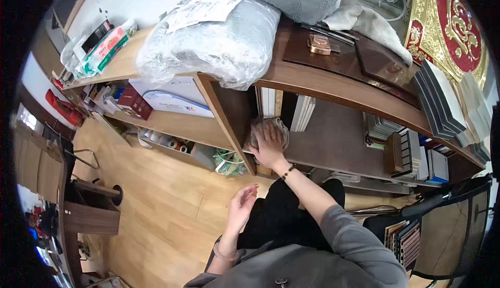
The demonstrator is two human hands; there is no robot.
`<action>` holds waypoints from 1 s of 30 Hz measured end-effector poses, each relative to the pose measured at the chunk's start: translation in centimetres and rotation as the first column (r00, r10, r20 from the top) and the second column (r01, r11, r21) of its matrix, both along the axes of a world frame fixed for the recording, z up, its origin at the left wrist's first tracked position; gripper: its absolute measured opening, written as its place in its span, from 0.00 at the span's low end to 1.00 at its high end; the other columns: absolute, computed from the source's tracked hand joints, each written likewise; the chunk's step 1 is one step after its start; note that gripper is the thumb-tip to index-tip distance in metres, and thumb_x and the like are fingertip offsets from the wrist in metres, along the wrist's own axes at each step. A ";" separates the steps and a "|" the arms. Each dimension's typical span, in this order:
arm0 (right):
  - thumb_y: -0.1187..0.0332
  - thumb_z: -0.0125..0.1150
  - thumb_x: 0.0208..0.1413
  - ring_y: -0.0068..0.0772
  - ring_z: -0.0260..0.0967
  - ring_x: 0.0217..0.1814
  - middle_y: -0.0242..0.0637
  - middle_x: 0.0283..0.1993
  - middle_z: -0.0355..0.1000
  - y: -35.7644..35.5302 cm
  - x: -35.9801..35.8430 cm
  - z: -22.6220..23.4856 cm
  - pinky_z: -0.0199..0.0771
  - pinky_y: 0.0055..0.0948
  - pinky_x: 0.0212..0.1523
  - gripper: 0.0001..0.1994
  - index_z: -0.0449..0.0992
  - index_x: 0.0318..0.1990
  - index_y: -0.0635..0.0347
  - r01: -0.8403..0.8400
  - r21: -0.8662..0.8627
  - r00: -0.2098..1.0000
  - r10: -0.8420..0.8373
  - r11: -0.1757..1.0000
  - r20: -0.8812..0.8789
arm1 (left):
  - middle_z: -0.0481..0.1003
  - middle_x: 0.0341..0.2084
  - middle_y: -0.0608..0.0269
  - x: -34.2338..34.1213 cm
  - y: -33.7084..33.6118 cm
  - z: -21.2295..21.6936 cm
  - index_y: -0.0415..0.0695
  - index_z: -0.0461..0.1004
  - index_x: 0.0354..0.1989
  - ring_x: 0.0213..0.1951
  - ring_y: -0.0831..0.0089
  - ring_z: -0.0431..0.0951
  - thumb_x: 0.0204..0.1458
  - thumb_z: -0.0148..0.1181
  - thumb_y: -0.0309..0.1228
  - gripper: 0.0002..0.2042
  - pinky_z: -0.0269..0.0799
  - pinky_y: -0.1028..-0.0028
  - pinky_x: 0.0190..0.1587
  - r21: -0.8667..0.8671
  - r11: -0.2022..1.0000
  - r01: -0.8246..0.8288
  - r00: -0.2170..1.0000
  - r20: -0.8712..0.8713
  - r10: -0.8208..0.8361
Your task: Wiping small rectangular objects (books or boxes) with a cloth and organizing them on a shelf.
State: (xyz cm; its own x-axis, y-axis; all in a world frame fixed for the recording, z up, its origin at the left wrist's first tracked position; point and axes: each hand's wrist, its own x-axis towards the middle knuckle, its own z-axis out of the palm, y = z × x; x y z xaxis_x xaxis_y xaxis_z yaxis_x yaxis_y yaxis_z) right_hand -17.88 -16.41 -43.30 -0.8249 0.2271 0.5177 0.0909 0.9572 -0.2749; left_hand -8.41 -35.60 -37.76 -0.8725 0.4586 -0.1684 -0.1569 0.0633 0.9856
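Observation:
My right hand [269, 145] reaches into the dark brown shelf, a beaded bracelet on its wrist. It presses down on a crumpled grey-beige cloth [284, 130], which bunches out around the fingers near the upright divider [229, 108]. Behind the cloth stand white and wood-toned panels [268, 103]. A few white boards [303, 112] lean just to its right. My left hand [243, 207] hovers over the floor in front of my lap, holding nothing, its fingers loosely bent and apart.
A plastic-wrapped bundle [213, 38] sits on the shelf top, left of a copper-coloured box [319, 44]. Sample boards [440, 100] stand at the right end. A mesh-backed chair [442, 236] is close on my right. Rolls [165, 140] fill the lower left shelf.

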 end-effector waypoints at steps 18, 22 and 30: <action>0.61 0.47 0.54 0.46 0.44 0.70 0.35 0.68 0.50 19.7 17.1 -1.2 0.39 0.48 0.68 0.25 0.60 0.62 0.41 0.153 0.135 0.943 -0.186 0.979 0.277 | 0.64 0.55 0.49 -6.9 20.2 -5.5 0.42 0.64 0.56 0.58 0.54 0.62 0.53 0.54 0.36 0.22 0.55 0.63 0.61 -0.536 0.788 0.302 0.568 -0.563 -0.600; 0.60 0.48 0.54 0.50 0.42 0.70 0.39 0.68 0.50 16.6 15.5 -2.4 0.40 0.48 0.67 0.27 0.59 0.63 0.47 0.043 0.155 0.938 -0.094 0.987 0.335 | 0.53 0.63 0.52 -8.7 20.9 -7.3 0.48 0.58 0.61 0.64 0.57 0.51 0.51 0.54 0.42 0.29 0.47 0.59 0.64 -0.531 0.812 0.243 0.298 -0.755 -0.583; 0.62 0.50 0.52 0.50 0.55 0.63 0.47 0.60 0.61 21.6 3.2 -4.4 0.51 0.46 0.63 0.24 0.66 0.57 0.55 0.069 0.042 0.940 -0.079 0.997 0.330 | 0.41 0.67 0.52 -8.6 20.7 -6.4 0.51 0.52 0.65 0.68 0.56 0.38 0.49 0.53 0.49 0.34 0.37 0.57 0.67 -0.663 0.735 0.144 0.209 -0.706 -0.677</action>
